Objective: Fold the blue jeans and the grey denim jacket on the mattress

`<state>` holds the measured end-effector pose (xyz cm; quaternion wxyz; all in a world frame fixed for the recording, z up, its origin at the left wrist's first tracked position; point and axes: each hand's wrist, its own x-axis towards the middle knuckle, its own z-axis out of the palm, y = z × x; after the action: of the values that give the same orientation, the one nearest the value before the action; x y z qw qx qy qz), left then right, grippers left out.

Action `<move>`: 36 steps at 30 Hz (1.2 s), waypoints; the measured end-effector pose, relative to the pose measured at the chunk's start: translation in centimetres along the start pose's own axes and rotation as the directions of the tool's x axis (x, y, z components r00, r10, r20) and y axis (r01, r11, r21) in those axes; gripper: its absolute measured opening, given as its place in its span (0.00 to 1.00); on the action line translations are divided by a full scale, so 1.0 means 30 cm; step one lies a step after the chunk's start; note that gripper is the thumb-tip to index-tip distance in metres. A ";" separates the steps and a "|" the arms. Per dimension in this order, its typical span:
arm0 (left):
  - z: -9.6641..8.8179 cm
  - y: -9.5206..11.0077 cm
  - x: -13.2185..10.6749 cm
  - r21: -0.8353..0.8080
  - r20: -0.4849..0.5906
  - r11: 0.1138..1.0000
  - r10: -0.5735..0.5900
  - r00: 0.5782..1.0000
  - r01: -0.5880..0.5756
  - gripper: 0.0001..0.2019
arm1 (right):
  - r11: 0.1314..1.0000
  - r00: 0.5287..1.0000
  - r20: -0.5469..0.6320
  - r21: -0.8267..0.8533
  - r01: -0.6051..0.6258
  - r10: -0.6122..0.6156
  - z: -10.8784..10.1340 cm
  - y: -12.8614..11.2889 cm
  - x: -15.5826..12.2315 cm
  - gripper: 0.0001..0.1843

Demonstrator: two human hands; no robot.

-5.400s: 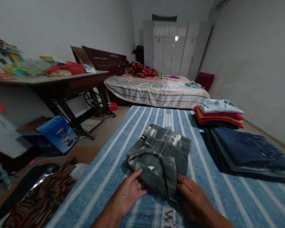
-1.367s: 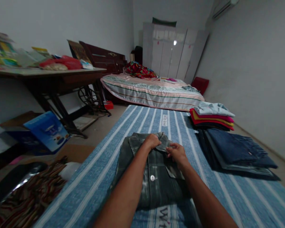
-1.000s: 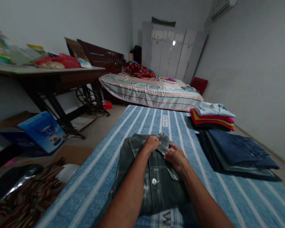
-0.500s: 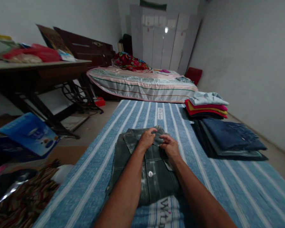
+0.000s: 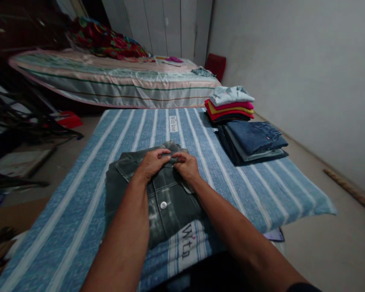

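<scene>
A folded grey-green denim jacket (image 5: 178, 202) lies on a blue-and-white striped cloth (image 5: 231, 184), its collar pointing away from me. One pale metal button (image 5: 163, 205) shows on its front. My left hand (image 5: 153, 163) rests over the collar area, thumb and fingers closed on the fabric near the top button. Close beside it, almost touching, my right hand (image 5: 187, 165) pinches the other side of the collar opening. What lies between the fingertips is partly hidden by the hands.
Folded jeans (image 5: 255, 138) lie at the right edge of the cloth, with a pile of colourful folded clothes (image 5: 231, 107) behind them. Beyond stands a bed with a striped sheet (image 5: 124, 83). A red dustpan-like object (image 5: 68, 119) is on the floor at left.
My view has turned right and tilted down, so things sit further left and higher. Both hands stay at the jacket's collar and have come closer together.
</scene>
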<state>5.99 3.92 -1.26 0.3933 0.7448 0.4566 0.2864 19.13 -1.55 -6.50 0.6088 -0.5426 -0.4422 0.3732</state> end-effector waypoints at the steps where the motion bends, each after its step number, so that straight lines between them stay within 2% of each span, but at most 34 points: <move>1: 0.001 -0.002 0.002 0.001 0.000 1.000 0.000 1.000 0.000 0.23 | 1.000 1.000 -0.005 0.024 -0.012 0.012 0.001 -0.004 0.000 0.19; 8: 0.007 -0.026 0.018 0.010 -0.026 1.000 0.016 1.000 -0.015 0.23 | 0.971 0.992 0.006 0.207 -0.122 0.124 0.012 -0.045 -0.005 0.12; 16: 0.008 0.000 0.005 -0.002 -0.031 0.999 -0.033 0.999 0.033 0.25 | 0.938 0.992 0.022 0.323 -0.128 0.127 0.003 -0.066 -0.006 0.08; 36: 0.005 0.007 -0.002 -0.018 -0.039 0.999 -0.028 0.999 0.028 0.21 | 0.919 0.989 0.015 0.369 -0.140 0.145 0.014 -0.061 -0.014 0.11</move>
<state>6.17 3.75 -1.17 0.3946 0.7291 0.4723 0.2994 18.55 -2.04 -4.74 0.6741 -0.4515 -0.3196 0.4895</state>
